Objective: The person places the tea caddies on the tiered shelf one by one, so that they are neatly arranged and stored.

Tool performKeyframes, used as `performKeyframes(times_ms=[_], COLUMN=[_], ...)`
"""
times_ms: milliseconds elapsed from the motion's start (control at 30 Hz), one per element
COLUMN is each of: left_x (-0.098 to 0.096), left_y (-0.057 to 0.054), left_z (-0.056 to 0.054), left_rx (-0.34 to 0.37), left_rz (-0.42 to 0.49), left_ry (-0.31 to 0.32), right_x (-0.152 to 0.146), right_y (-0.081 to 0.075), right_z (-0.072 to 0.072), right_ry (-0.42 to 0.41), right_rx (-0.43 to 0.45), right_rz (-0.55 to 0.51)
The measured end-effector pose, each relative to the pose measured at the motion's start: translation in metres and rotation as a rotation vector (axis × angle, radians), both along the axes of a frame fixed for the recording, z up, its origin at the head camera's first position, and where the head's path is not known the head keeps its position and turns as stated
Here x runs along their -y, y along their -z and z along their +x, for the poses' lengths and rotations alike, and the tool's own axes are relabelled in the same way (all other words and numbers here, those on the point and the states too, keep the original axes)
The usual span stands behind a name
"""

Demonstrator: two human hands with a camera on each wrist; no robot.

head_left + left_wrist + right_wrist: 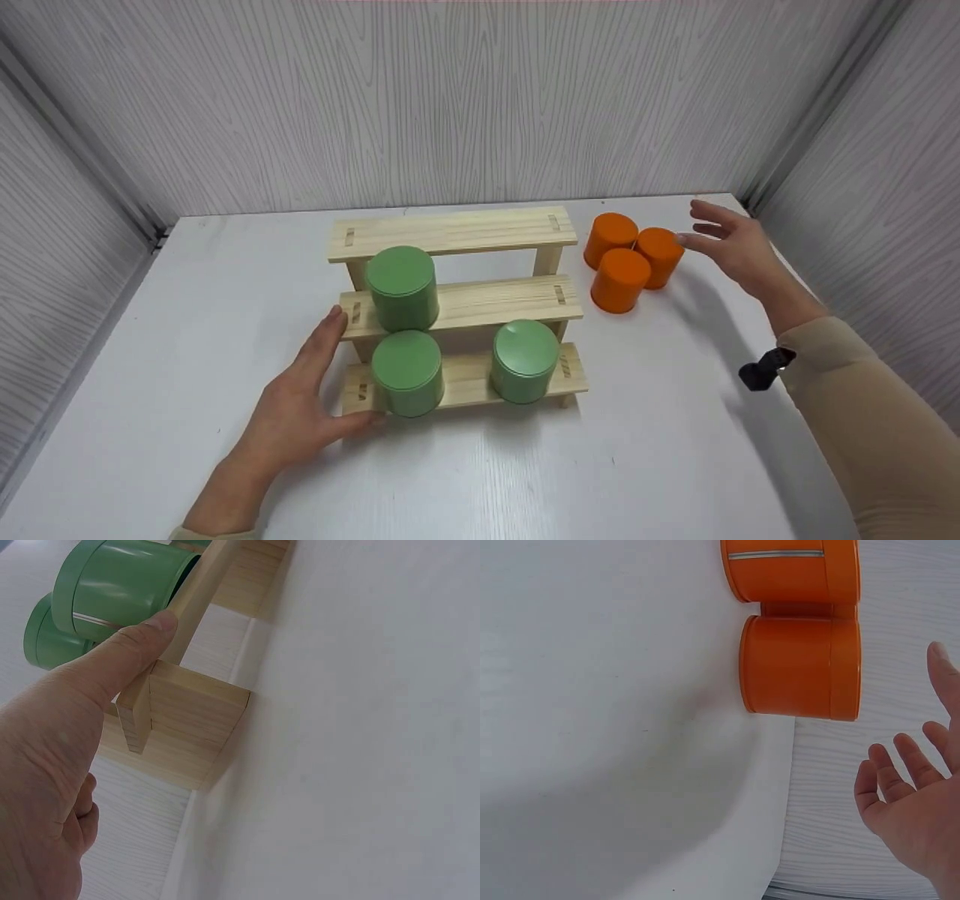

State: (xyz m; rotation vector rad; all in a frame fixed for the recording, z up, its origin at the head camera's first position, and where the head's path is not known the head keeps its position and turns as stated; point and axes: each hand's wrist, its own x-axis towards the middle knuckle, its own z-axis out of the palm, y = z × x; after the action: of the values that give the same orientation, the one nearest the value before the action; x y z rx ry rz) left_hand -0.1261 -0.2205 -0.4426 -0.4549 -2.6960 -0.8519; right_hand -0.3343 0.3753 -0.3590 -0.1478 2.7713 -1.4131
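A three-step wooden rack stands mid-table. On its middle step sits one green canister; the bottom step holds a left green canister and a right green canister. My left hand is spread at the rack's left end, thumb along the bottom step's front edge beside a canister, a fingertip at the middle step's end. Orange canisters stand clustered right of the rack: back left, right and front. Just right of them hovers my right hand, fingers spread, holding nothing.
The rack's top step bears nothing. A white table carries everything, with a pale wood-grain panel behind it and further panels at both sides. A small black device is on the right sleeve.
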Motion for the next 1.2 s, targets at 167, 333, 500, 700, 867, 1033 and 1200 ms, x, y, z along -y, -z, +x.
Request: performKeyframes(times_ms=[167,333,500,700,867,1033,1200], left_x=[0.0,0.0,-0.001,-0.001,-0.001,0.0,0.0], left_y=[0.0,0.0,-0.002,-0.002,-0.002,-0.002,-0.001], left_z=[0.0,0.0,0.0,-0.001,0.0,0.0,0.0], left_rx=[-0.01,-0.019,0.01,0.038,0.04,0.035,0.033], left_rz=[-0.006,-0.002,-0.003,0.0,-0.001,0.003,0.0], left_ry=[0.001,0.004,-0.001,-0.002,-0.005,-0.006,-0.004], right_x=[0.002,0.005,0.008,0.009,0.01,0.011,0.011], right_y=[0.012,0.021,0.026,0.03,0.032,0.034,0.035], right_z=[-0.004,-0.009,-0.011,-0.012,-0.013,-0.011,-0.012], right_ry=[0.002,-0.015,-0.011,-0.019,-0.013,-0.01,-0.022], right_rx=[0.058,0.095,0.115,0.128,0.141,0.146,0.142], right_rz=[-0.009,0.011,0.012,-0.013,-0.011,0.009,0.011])
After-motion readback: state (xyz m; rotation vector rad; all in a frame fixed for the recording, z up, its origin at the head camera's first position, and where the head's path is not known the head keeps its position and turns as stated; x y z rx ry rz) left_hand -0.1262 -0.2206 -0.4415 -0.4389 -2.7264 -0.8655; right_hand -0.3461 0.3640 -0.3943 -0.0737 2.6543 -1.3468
